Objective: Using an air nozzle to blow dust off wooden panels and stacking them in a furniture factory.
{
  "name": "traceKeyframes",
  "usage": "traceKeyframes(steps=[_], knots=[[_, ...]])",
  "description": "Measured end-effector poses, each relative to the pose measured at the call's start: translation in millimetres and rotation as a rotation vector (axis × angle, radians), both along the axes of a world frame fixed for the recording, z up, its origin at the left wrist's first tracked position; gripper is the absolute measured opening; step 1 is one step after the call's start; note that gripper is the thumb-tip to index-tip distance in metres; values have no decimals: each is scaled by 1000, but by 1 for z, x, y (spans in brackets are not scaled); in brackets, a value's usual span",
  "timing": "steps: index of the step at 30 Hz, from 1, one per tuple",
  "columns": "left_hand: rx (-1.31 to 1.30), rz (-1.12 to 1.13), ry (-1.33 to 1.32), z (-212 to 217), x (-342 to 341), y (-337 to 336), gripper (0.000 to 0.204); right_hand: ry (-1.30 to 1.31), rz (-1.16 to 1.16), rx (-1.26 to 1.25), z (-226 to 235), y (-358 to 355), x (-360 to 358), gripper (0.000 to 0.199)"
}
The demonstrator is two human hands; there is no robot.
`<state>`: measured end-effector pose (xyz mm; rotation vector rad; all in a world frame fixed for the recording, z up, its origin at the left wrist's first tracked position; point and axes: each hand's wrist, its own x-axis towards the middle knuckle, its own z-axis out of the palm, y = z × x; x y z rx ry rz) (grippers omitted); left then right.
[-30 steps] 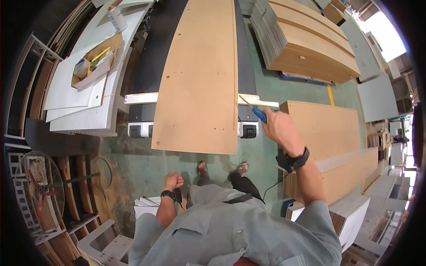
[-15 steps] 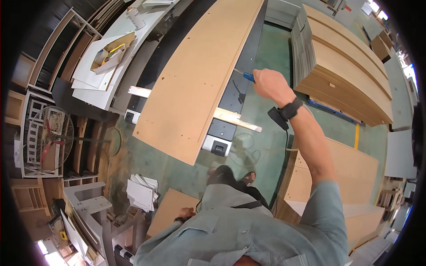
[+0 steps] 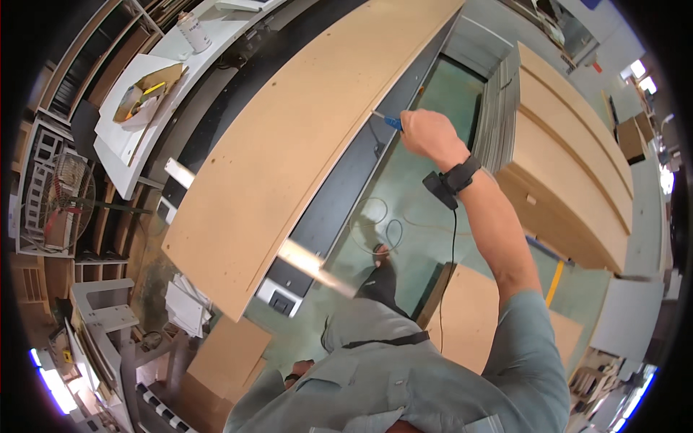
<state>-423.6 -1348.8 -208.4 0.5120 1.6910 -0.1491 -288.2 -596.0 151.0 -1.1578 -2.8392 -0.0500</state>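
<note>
My right hand [image 3: 431,135] is closed around the blue handle of a small tool [image 3: 393,123] with a slim metal tip. Its exact kind is too small to make out. The tip meets the long right edge of a light brown board [image 3: 281,144] dotted with several small holes. That board lies on a dark bench [image 3: 336,198] with a pale wooden strip [image 3: 307,263] sticking out from beneath it. Down by my waist is my left hand [image 3: 300,369], away from the board and partly hidden by my sleeve; its fingers do not show clearly.
A tall stack of brown panels [image 3: 570,159] stands at the right, with a lower board stack [image 3: 473,303] nearer me. At the left, a white table [image 3: 115,155] bears an open box [image 3: 148,94] and a spray can [image 3: 193,32]. A fan [image 3: 68,191] stands beyond. Hoses [image 3: 375,209] lie on the floor.
My view has turned and my body has shifted along the board. My right hand has moved with the blue-handled tool along the edge, still gripping it. My left hand stays low.
</note>
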Motion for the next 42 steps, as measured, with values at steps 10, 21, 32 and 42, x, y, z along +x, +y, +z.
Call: traceKeyframes(steps=[10,21,32,42], knots=[[127,67,69,-10,104,191,31,-115,-39,-58,22,194,21,17],[116,187,202,-18,192,360,31,-68,395,-202,23,268,52,12],[94,223,296,-19,227,511,32,-92,403,-272,26,395,71,12],[135,245,249,-22,167,626,33,-191,114,-114,29,556,79,13]])
